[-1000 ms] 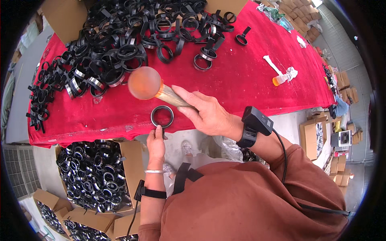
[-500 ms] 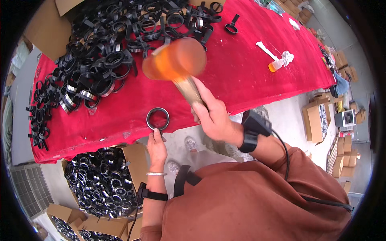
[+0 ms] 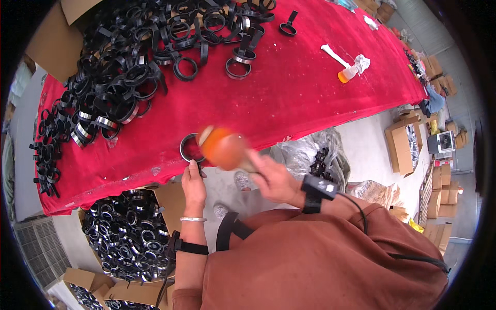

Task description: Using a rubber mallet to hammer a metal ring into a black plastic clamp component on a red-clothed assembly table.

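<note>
At the near edge of the red-covered table, my left hand [image 3: 194,181] pinches the stem of a black ring with a metal rim [image 3: 183,150]. The ring lies on the cloth. My right hand [image 3: 274,178] grips the handle of an orange mallet [image 3: 223,149], blurred by motion. Its head hangs over or against the ring's right side and hides that part; I cannot tell whether they touch. Farther back, a big heap of black handled rings [image 3: 129,77] covers the left part of the table. A few of them lie loose at the heap's right edge.
On the right of the red cloth [image 3: 289,77] lies another mallet [image 3: 349,74], orange-headed with a white handle, beside a crumpled white wad. Below the table's left edge, a cardboard box [image 3: 173,199] holds many rings. Plastic bags [image 3: 305,155] and open cartons [image 3: 400,147] stand on the floor.
The mallet in my right hand has swung down and toward me, from above the table to the ring. My left hand keeps its pinch; the view has shifted a little.
</note>
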`<state>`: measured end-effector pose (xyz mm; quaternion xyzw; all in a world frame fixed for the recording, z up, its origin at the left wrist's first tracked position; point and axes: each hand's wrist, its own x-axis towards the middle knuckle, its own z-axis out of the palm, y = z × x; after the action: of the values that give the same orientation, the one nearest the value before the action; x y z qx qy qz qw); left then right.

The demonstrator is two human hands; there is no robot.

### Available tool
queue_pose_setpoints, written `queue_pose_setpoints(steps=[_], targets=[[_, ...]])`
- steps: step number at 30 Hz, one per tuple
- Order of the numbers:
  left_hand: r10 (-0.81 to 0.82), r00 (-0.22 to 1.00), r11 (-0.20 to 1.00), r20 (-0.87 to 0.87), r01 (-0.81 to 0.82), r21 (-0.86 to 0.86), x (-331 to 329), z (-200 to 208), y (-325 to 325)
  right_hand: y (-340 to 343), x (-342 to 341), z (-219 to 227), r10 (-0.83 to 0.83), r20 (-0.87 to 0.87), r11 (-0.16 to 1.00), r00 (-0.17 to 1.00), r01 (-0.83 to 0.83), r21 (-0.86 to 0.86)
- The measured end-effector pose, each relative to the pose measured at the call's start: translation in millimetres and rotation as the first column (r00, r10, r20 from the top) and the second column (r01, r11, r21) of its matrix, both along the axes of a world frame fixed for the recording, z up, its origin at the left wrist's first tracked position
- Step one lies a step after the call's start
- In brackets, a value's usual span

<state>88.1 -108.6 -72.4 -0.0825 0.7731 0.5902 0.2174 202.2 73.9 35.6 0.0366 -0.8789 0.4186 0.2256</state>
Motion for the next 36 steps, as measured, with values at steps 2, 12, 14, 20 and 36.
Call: queue_pose_setpoints(steps=[2,12,14,20,36], targets=[[-0.018,1.000,1.000,-0.006,0.018,-0.005,-0.1,0.5,3.0,-3.9,15.9,-23.5,-0.123,0.440,0.970,0.890,0.015,0.241],[-0.040,0.999,0.940,-0.017,0.043,0.339,15.0,5.9,-16.1,-2.3,11.6,-8.8,-0.033,0.476,0.999,0.879,0.013,0.045],[-0.069,0.997,0.946,-0.020,0.072,0.315,14.0,4.3,-20.1,-3.0,10.8,-6.6,-0.037,0.462,0.999,0.886,0.029,0.024],[-0.015,0.999,0.964,0.042,0.004,0.265,16.6,9.8,-12.1,-5.6,7.0,14.0,-0.017,0.418,0.991,0.909,0.069,-0.111],[0.005,1.000,0.973,-0.021,0.000,0.232,15.8,15.1,-17.0,-29.4,-36.9,58.5,0.226,0.182,0.974,0.957,-0.218,-0.062]])
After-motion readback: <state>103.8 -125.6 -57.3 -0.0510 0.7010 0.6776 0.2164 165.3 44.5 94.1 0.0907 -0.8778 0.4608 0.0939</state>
